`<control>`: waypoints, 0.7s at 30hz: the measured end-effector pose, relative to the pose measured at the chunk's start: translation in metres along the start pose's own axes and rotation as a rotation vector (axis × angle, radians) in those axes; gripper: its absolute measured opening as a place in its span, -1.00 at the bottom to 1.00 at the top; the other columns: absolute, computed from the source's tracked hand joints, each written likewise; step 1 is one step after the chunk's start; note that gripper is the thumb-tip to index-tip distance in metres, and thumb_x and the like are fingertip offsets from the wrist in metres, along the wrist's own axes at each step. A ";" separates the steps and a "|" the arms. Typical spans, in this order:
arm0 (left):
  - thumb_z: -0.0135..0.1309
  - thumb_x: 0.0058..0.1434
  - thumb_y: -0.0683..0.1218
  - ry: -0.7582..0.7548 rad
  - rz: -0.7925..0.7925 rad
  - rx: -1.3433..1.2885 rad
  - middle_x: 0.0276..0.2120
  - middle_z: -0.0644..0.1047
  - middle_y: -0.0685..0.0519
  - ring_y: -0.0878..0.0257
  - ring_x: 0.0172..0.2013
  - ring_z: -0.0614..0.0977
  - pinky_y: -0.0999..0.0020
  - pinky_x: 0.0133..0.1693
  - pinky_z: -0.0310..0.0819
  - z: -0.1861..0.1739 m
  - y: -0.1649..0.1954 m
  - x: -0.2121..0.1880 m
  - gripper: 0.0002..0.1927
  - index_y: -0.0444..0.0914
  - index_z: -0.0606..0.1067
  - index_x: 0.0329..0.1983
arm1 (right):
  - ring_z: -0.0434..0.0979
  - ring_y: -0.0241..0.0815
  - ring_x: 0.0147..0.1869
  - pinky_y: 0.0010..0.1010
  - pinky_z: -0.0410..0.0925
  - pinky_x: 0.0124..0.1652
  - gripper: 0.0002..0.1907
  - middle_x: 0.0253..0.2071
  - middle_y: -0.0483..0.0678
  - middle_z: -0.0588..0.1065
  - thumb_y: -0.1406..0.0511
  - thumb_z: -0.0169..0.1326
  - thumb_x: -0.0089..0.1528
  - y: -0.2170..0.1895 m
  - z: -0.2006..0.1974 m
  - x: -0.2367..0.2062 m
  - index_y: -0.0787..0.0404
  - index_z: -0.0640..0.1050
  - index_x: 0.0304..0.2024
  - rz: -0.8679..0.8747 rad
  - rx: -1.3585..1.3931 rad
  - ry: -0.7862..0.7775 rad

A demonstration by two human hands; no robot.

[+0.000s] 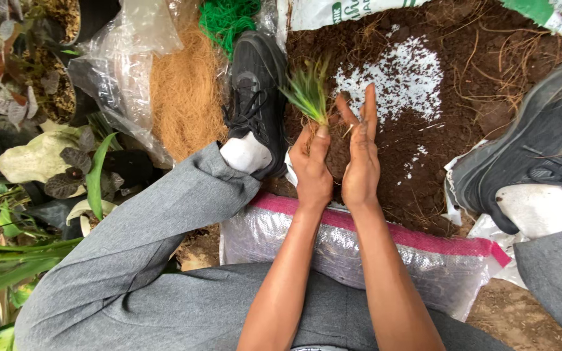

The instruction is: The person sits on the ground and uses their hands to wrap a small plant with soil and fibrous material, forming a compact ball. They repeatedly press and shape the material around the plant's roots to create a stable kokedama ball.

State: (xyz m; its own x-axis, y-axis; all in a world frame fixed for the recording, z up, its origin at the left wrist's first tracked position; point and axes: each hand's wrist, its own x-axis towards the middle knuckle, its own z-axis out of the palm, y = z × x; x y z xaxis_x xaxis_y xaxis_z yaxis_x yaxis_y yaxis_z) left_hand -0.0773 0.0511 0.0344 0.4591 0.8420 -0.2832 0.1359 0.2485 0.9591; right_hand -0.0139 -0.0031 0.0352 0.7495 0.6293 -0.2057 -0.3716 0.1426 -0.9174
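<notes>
- Left hand (311, 170) pinches a small grass-like seedling (307, 94) at its base, thumb and fingers closed around the root end; the blades fan out toward 11 o'clock from the grip.
- Right hand (361, 162) is open, fingers straight and together, palm facing the seedling's root end, just beside it at 3 o'clock. It holds nothing.
- Seedling sits above the near-left edge of the soil heap (476, 97), between the black shoe (258, 97) at 9 o'clock and the white granules (404, 78) at 2 o'clock.
- Handling, my read: very light, soft, limp. Thin blades likely crease or tear if squeezed. Roots look fine and fragile, with crumbly soil clinging.
- Best hold: low at the crown where blades meet roots, gentle pinch, other hand cupped under the roots. Avoid the blade tips.
- Nearby: coconut fibre pile (187, 91) at 10 o'clock, pink-edged woven sack (417, 240) at 6 o'clock under the forearms.
</notes>
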 end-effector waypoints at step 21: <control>0.00 0.54 -0.13 -0.065 0.057 0.184 -0.24 0.59 -0.07 0.29 -0.11 0.53 0.38 -0.02 0.48 0.010 -0.004 0.004 -0.76 -0.43 0.56 0.02 | 0.41 -0.35 -0.15 -0.49 0.32 -0.14 -0.70 -0.16 -0.10 0.50 0.28 -0.05 0.45 0.050 -0.006 -0.008 0.43 0.54 0.00 0.197 0.290 0.257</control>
State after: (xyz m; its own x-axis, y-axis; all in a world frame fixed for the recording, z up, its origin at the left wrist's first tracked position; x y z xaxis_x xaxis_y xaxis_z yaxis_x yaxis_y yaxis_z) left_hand -0.0673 0.0490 0.0294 0.5258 0.8178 -0.2338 0.2638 0.1045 0.9589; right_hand -0.0351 -0.0054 -0.0106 0.7472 0.4607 -0.4790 -0.6323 0.2708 -0.7259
